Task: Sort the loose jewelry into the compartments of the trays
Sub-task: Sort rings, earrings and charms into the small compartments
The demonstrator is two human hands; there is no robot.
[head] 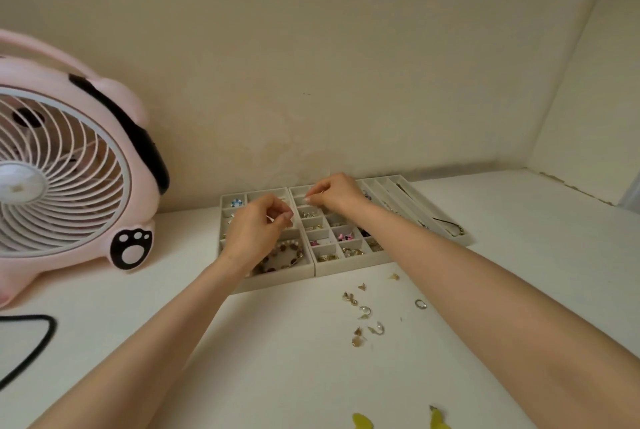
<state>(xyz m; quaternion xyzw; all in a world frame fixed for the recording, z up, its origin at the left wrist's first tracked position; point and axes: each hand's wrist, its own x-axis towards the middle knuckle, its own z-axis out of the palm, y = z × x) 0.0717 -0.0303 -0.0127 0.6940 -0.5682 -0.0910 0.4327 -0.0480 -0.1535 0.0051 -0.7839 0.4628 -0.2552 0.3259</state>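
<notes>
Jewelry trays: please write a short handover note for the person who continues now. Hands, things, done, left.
Left hand: fingers curled over the left tray; any held item is too small to tell.
Right hand: same, over the middle tray.
Done: bracelet, small pieces and chains lie in compartments.
Left: loose pieces, ring and yellow pieces on the table.

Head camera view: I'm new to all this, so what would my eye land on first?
A big pink fan with a paw print stands at the far left of the white table. In the middle, by the wall, lie the jewelry trays, with the left hand and right hand over them, fingertips pinched; what they hold is too small to tell. Loose earrings lie scattered in front.
</notes>
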